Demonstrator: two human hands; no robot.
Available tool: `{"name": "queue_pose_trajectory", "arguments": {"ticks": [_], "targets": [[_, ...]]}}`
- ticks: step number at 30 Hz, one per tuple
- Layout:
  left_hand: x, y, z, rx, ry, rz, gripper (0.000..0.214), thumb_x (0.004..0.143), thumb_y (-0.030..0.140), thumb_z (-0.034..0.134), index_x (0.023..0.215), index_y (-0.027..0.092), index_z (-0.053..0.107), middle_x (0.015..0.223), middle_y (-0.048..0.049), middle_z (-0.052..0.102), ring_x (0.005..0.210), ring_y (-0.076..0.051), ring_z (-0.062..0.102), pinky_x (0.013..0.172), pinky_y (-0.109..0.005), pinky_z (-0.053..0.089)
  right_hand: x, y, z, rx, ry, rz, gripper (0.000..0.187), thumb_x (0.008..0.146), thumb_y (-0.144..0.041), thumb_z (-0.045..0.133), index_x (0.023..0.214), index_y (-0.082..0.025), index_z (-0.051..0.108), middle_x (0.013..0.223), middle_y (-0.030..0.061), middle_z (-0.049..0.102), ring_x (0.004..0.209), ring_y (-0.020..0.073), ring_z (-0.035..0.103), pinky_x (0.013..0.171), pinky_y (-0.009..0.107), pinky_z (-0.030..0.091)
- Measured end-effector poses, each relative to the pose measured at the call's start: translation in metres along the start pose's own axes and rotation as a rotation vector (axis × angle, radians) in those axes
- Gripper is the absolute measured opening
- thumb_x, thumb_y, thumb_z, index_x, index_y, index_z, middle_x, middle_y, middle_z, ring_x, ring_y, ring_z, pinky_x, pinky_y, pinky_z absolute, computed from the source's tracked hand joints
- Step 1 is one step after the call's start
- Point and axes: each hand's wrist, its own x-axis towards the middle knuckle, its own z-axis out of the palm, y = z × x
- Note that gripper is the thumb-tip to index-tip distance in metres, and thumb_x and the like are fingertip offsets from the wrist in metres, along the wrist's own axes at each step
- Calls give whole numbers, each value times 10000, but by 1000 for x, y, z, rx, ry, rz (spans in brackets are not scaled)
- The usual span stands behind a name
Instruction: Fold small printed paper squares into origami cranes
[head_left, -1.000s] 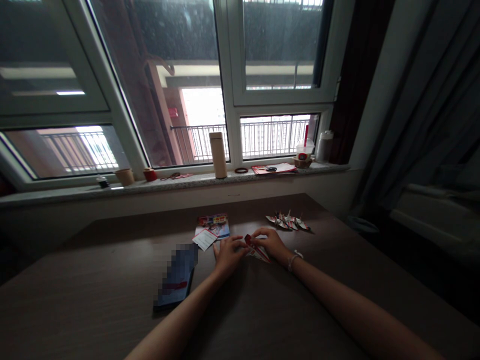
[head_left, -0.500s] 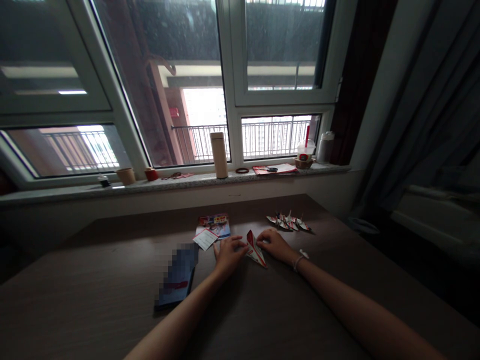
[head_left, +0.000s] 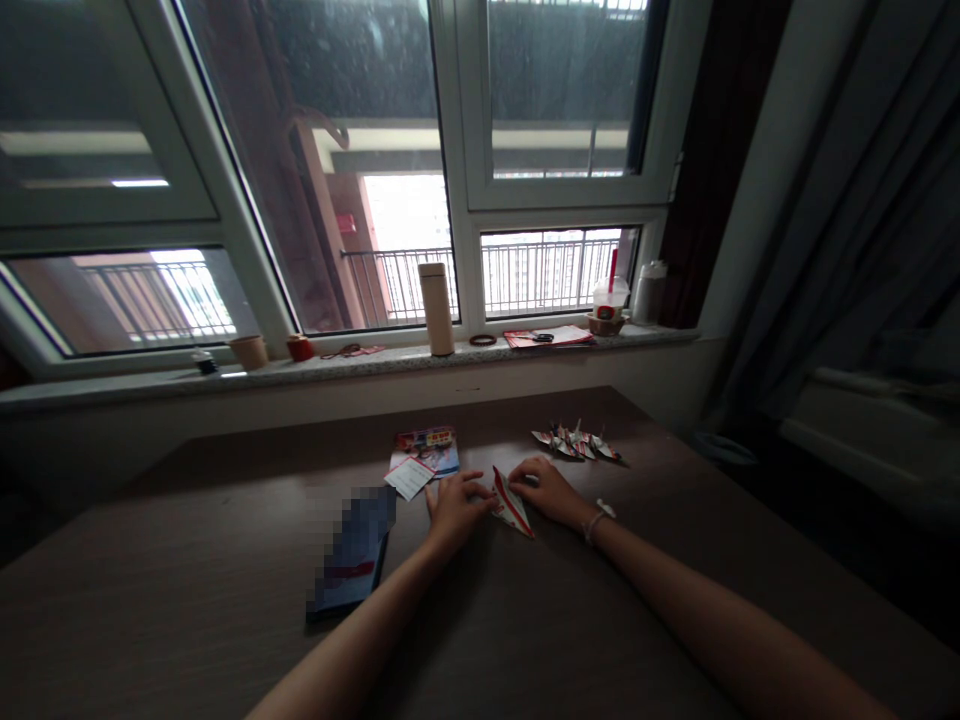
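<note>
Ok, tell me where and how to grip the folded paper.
Probably pinch the folded paper by its narrow near tip, from the right: that point juts free toward the wearer, and the left hand is at the paper's left edge.

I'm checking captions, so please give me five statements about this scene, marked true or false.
1. A folded paper lies between the left hand and the right hand. True.
2. Both wrists are bare. False: the right one wears a bracelet.
3. Beyond the right hand lies a spoon. False: folded paper figures sit there.
4. A beige flask stands upright on the windowsill. True.
5. The white card partly overlaps a colourful printed sheet. True.
</note>
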Motion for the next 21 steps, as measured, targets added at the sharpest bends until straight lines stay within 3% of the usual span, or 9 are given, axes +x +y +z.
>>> {"name": "queue_pose_trajectory", "arguments": {"ticks": [6,13,18,21], "targets": [[0,1,-1,0,8,-15,94,742,316,693,719,256,762,1266,-32,657,1273,-321,482,1154,-609,88,-2,-5,-2,2,-17,11,39,762,-221,695,760,-206,732,816,33,707,909,215,577,877,349,381],[0,5,-3,-23,12,-27,117,781,310,662,788,255,765,1271,-41,660,1264,-295,496,1154,-602,112,-2,-2,-2,-27,-29,28,77,771,-277,701,768,-206,731,843,35,703,958,227,574,916,362,369],[-2,6,-4,-1,-1,3,100,774,311,674,771,271,766,1283,-22,648,1268,-298,485,1147,-620,112,0,-5,-2,73,37,-43,135,803,-306,676,890,-215,724,966,48,715,984,219,598,938,361,389],[-2,5,-4,12,-14,11,100,762,324,682,760,275,769,1296,-27,637,1278,-313,471,1146,-628,109,1,-6,-1,101,52,-71,112,796,-297,679,860,-219,726,947,41,720,977,219,609,926,352,404]]}}
